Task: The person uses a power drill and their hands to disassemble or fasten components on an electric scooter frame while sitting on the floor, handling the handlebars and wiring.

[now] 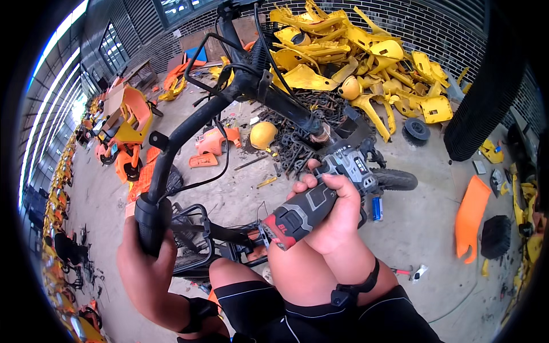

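My left hand (143, 268) is closed round the black grip (151, 228) at the end of a bent handlebar on a stripped black two-wheeler frame (286, 108), with cables hanging from it. My right hand (337, 223) grips a grey, black and red cordless power tool (300, 211). The tool's grey head (349, 171) points away from me and lies at or over the lower end of the front tube; whether it touches is unclear. A front tyre (397, 180) shows just beyond it. My bare knees are below the tool.
Yellow plastic panels (380, 51) pile against the brick wall, beside dark metal parts (291, 143). Orange panels (470, 217) lie on the concrete floor (423, 240), near a black column (474, 97) and a blue can (377, 208). Rows of yellow and orange vehicles (63, 211) line the left side.
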A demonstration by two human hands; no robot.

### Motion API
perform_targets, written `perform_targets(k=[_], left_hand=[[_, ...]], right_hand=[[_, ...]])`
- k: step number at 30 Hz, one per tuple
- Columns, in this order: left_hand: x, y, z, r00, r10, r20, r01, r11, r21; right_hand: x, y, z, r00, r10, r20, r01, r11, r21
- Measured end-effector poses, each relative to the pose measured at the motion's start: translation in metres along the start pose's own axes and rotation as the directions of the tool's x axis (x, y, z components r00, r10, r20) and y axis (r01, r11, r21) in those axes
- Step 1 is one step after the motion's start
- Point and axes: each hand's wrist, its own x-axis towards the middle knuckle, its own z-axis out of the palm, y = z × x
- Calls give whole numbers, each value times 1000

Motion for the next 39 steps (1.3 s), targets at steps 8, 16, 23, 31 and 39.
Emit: perform_targets(k=[8, 16, 23, 31, 39], left_hand=[[-2, 1, -6, 1000, 3, -9, -3, 1000, 8], [2, 2, -3, 998, 38, -49, -36, 998, 44], [-1, 10, -2, 1000, -10, -27, 11, 999, 50], [-1, 7, -1, 998, 32, -49, -31, 999, 20], [-2, 1, 2, 996, 45, -81, -42, 999, 32]], right_hand=[[17, 0, -32, 996, -70, 58, 66, 995, 74], [26, -3, -42, 996, -63, 67, 60, 997, 49], [26, -3, -43, 998, -48, 44, 48, 999, 16], [28, -2, -47, 996, -70, 48, 70, 998, -4], [25, -1, -41, 996, -69, 50, 68, 998, 19]])
